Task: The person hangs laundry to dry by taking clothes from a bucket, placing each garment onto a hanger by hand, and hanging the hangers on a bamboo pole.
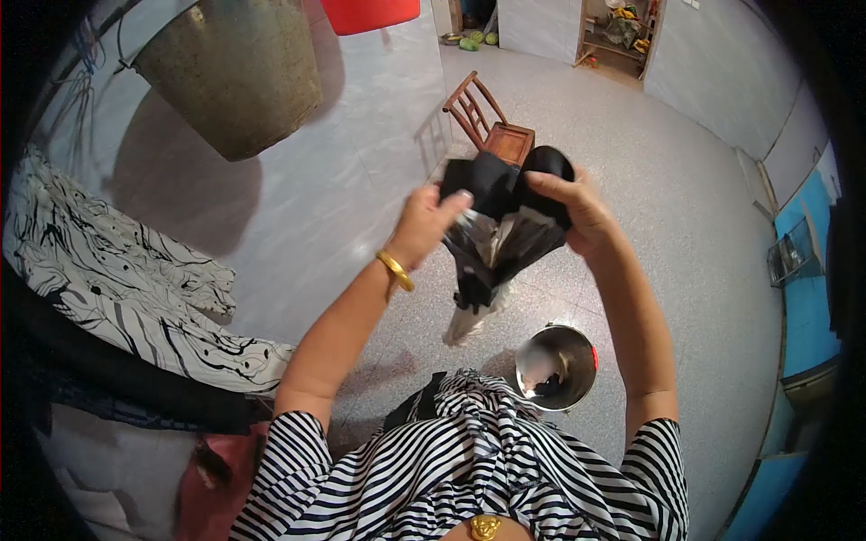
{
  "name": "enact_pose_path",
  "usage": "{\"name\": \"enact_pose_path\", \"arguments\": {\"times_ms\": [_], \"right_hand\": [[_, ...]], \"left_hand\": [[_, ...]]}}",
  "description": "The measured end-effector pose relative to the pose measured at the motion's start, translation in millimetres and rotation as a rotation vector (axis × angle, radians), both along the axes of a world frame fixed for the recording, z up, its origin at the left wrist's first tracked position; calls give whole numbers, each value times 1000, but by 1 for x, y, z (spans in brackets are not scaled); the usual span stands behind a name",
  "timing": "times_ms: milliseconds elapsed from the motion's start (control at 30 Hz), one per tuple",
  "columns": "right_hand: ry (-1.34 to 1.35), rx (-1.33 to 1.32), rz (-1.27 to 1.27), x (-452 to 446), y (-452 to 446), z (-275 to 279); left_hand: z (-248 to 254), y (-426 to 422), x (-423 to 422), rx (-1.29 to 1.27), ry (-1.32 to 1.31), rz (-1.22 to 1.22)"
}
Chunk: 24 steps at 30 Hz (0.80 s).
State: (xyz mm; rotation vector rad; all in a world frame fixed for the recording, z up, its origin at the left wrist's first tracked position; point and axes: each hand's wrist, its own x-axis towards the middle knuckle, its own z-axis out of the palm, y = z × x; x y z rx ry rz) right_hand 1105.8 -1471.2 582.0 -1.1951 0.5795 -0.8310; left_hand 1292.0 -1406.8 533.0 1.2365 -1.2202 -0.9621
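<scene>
In front of my chest, both hands hold up a black bundle (492, 185) with a clear plastic bag (469, 325) hanging beneath it. The bundle looks soft, and its exact kind is not clear. My left hand (419, 225), with a gold bangle (395, 270) on the wrist, is closed on its left side, thumb on top. On the other side, my right hand (582, 207) grips a rounded black part, its thumb lying across it. Glossy dark and see-through folds hang between the hands.
A metal bucket (585, 365) with contents stands on the floor below my right forearm. Beyond my hands is a small wooden chair (510, 142). A large grimy bucket (234, 77) and a red container (370, 13) hang at upper left; patterned cloth (135, 270) lies left.
</scene>
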Motion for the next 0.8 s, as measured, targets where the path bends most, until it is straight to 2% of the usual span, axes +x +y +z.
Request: {"name": "enact_pose_path", "arguments": {"times_ms": [67, 100, 133, 200, 233, 267, 300, 333, 400, 433, 467, 500, 533, 567, 600, 633, 667, 700, 733, 767, 800], "right_hand": [[-4, -48, -76, -11, -12, -6], [70, -213, -231, -13, -11, -8], [68, -210, -234, -17, -18, -13], [888, -1024, -506, -29, -42, -32], [889, -1023, -506, -30, -54, -41], [984, -875, -396, -29, -67, -50], [1073, -722, -283, -27, -80, -56], [878, -429, -228, -26, -96, -56], [613, -386, -341, -17, -119, -43], [529, -440, -437, -9, -130, -29], [563, -615, -506, -8, -128, -1], [346, -760, -581, -5, -128, 20], [278, -989, -831, -4, -110, 50], [-141, -1203, -770, -9, -117, 63], [-218, -1146, -975, -7, -90, 85], [-414, -1252, -1074, -11, -68, 93], [-439, -1269, -1082, -29, -132, 71], [-130, -1190, -957, -31, -109, 22], [176, -1088, -820, -12, -76, -26], [475, -960, -672, 6, -41, -77], [764, -805, -514, -5, -63, -119]], "left_hand": [[-5, 1, 25, -89, 223, 159], [-4, 3, 39, -58, 487, 197], [-3, 4, 52, -96, 743, 65], [-1, 8, 67, -19, 922, 97], [-2, 9, 67, -14, 898, 73], [-1, 9, 61, -11, 899, 76], [3, 6, 52, 74, 691, 135], [6, 2, 47, 156, 481, 189], [10, -23, 54, 170, 226, 213], [22, -35, 57, 62, 240, 324], [35, -50, 66, -106, 183, 448], [57, -56, 64, -327, -19, 589], [73, -71, 77, -669, -327, 636], [104, -68, 63, -896, -434, 776], [127, -58, 44, -1003, -483, 902], [129, -51, 33, -1168, -493, 869], [130, -42, 19, -1337, -500, 830], [103, -37, 7, -1243, -365, 803], [76, -61, 32, -1262, -362, 800], [9, -49, 5, -805, -702, 457], [-70, -9, -19, -311, -980, 99]]}}
